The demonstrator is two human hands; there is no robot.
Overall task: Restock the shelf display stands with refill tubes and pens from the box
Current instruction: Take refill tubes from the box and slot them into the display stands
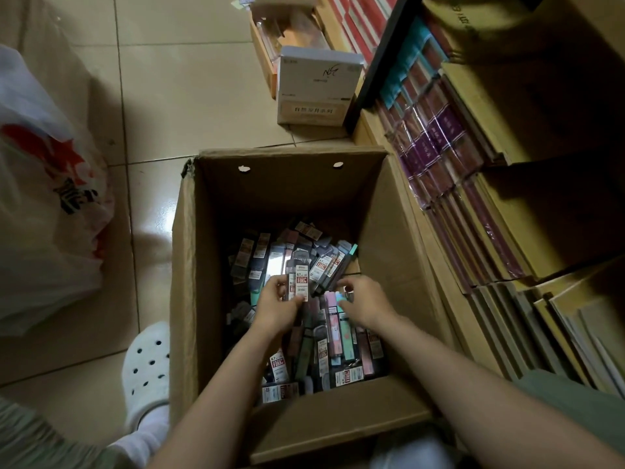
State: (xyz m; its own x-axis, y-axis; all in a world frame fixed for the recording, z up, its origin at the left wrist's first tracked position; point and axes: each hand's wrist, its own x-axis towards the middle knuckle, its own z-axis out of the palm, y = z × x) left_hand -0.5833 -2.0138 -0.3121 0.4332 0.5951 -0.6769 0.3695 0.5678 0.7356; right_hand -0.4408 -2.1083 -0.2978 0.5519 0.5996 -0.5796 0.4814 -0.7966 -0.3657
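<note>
Gripping "100"-labelled refill tubes [299, 282]

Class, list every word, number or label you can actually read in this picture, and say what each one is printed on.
"100": red label on the refill tube pack that the left hand holds.
"100": labels on other packs lying in the cardboard box.
White box on the floor: script logo and a line of characters, too blurred to read.
Plastic bag: large dark characters, only partly shown, unreadable.

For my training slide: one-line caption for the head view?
Left hand holds refill tubes while right hand reaches among packs in the cardboard box.
</note>
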